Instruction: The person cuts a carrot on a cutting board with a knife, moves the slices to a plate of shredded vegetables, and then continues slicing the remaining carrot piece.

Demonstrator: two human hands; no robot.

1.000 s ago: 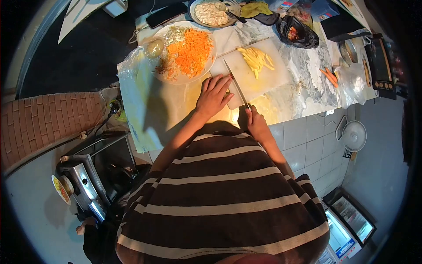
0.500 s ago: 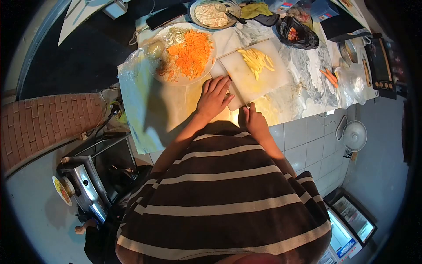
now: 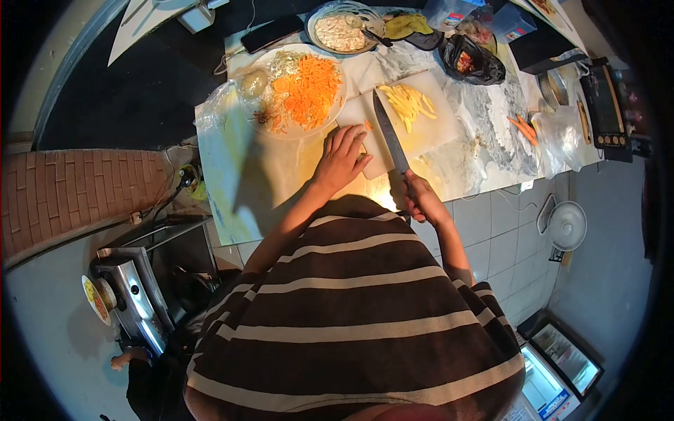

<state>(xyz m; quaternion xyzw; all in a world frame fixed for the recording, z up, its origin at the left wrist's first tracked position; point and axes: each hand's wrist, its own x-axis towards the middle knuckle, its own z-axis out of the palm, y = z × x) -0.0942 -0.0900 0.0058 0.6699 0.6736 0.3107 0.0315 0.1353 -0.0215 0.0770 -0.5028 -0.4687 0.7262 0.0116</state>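
My right hand (image 3: 423, 198) is wrapped round the handle of a large knife (image 3: 391, 133), whose broad blade lies over a white cutting board (image 3: 439, 133). At the board's left edge my left hand (image 3: 342, 157) rests palm down, fingers fairly close but spread at the tips. A small orange piece (image 3: 368, 125) shows by its fingertips; whether the fingers touch it I cannot tell. Yellow sticks (image 3: 406, 104) are heaped on the upper part of the board, right of the blade. Up and left stands a large plate (image 3: 338, 105) of shredded orange carrot (image 3: 309, 90) and pale shreds.
A bowl of pale food (image 3: 340, 32) and a phone (image 3: 272, 34) are at the back. A black bag (image 3: 474, 62) stands back right. Carrots (image 3: 523, 130) lie near a clear plastic bag (image 3: 559, 140). Another person's hand (image 3: 129, 358) shows lower left, near a stove (image 3: 138, 298).
My right hand has moved slightly right and down. The knife has turned so its blade's flat side shows, right of my left hand. My left hand has stayed nearly in place.
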